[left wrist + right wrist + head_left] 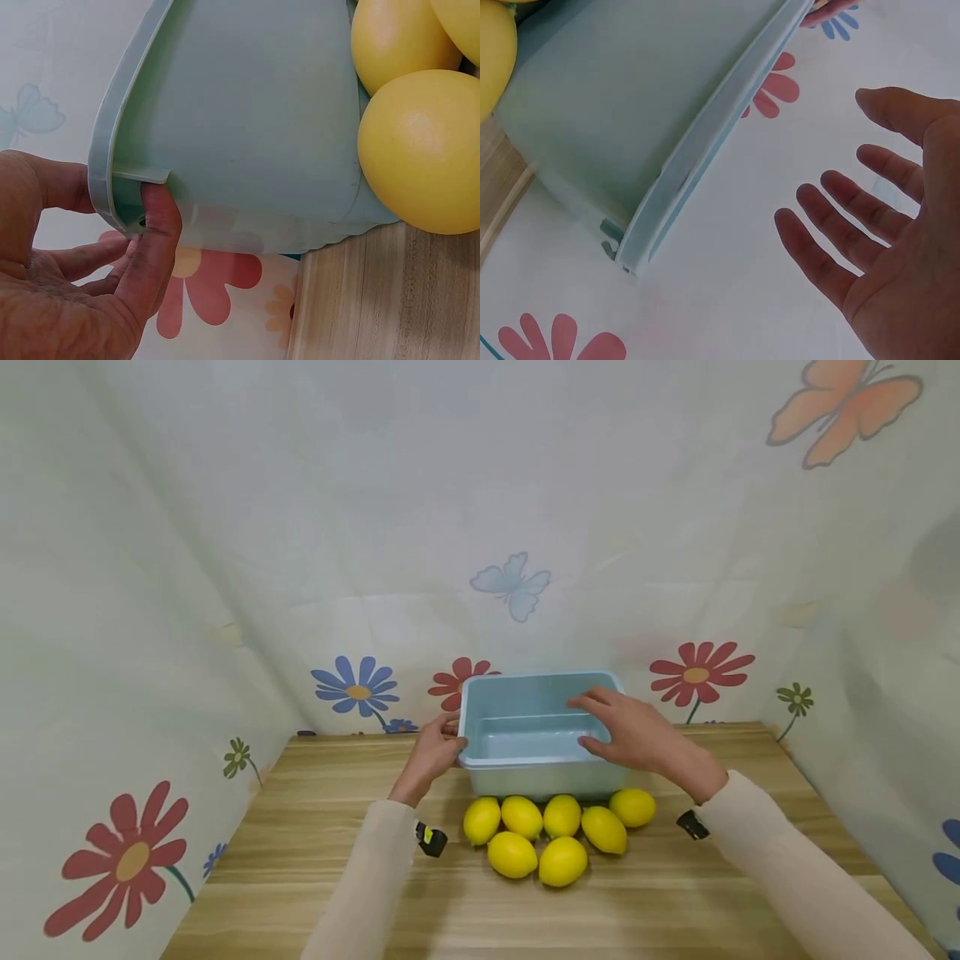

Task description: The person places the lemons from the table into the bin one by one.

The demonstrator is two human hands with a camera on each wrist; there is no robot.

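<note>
A light blue plastic bin (543,779) stands at the back of the wooden table, with bare inside floor showing. At its left end my left hand (429,753) pinches the rim; in the left wrist view the thumb and a finger lie on either side of the rim corner (105,176). Above the right part of the bin hovers my right hand (637,731), its fingers spread and apart from the rim in the right wrist view. Several yellow lemons (562,862) lie grouped along the bin's front side.
A pale cloth backdrop (375,510) printed with flowers and butterflies surrounds the table at the back and both sides. The wood-grain table top (660,910) extends in front of the lemons and to either side. Each wrist carries a small black device (431,840).
</note>
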